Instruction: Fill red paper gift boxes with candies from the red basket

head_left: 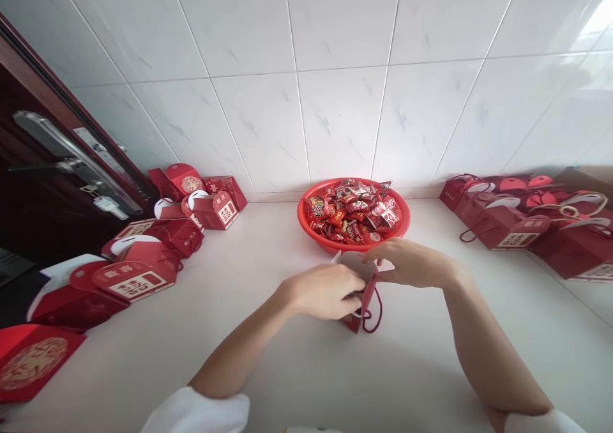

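A small red gift box (352, 322) with a red cord handle (380, 311) stands on the white table in front of the basket, its top flaps up. My left hand (328, 289) is over the open top with fingers curled down into it. The fingertips are partly hidden, so what they hold cannot be made out. From the right, my right hand (412, 262) grips the box's upper flap between thumb and fingers. Just behind the box, a red plastic basket (306, 228) is heaped with wrapped candies (354, 209) in mostly red wrappers.
Several red gift boxes (138, 276) line the table's left side, most with raised flaps. More red boxes (507, 228) with cord handles cluster at the right, near a brown cardboard box (587, 181). A white tiled wall (335, 120) rises behind; a dark door (43, 209) is at left.
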The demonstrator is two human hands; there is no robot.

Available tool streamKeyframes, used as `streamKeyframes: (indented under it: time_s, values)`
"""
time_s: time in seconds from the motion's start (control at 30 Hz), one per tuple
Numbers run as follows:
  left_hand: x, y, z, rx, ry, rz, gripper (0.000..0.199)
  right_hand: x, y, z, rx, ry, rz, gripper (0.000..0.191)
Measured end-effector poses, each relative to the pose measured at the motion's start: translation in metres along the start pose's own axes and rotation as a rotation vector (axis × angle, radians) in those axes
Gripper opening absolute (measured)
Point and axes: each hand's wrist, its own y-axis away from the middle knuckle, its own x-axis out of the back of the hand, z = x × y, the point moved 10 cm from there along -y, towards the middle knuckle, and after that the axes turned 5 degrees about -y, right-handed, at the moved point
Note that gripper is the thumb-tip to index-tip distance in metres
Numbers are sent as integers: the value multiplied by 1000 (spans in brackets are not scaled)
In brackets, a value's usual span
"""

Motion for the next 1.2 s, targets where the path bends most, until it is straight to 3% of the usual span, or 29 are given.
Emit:
streamKeyframes:
  time_s: [0.1, 0.2, 0.3, 0.43, 0.67, 0.83, 0.93, 1.07, 1.13, 1.2]
  values:
    - [30, 13, -6, -18, 22, 179, 23, 2, 1, 11, -5, -46, 37, 27]
    - [46, 25, -26, 103, 30, 318, 29, 1, 6, 22, -12, -125, 114, 36]
    - [32, 27, -38, 168, 85, 243, 35, -3, 12, 25, 4, -205, 233, 39]
    - [7, 25, -34, 139, 150, 101, 39, -16, 21, 21, 104, -305, 397, 44]
    - [0, 27, -39, 117, 312, 82, 45, -38, 29, 27, 142, -428, 589, 36]
    - [-2, 25, -52, 174, 379, 168, 23, -41, 33, 38, 112, -461, 697, 33]
    - [-4, 24, -58, 224, 436, 272, 17, -42, 34, 38, 114, -454, 696, 26]
    - [-4, 25, -62, 236, 411, 383, 34, -42, 33, 31, 157, -415, 645, 17]
    - [-8, 24, -63, 222, 383, 377, 47, -41, 34, 28, 177, -406, 646, 20]
    - [-13, 23, -63, 207, 368, 346, 47, -41, 35, 28, 183, -408, 652, 22]
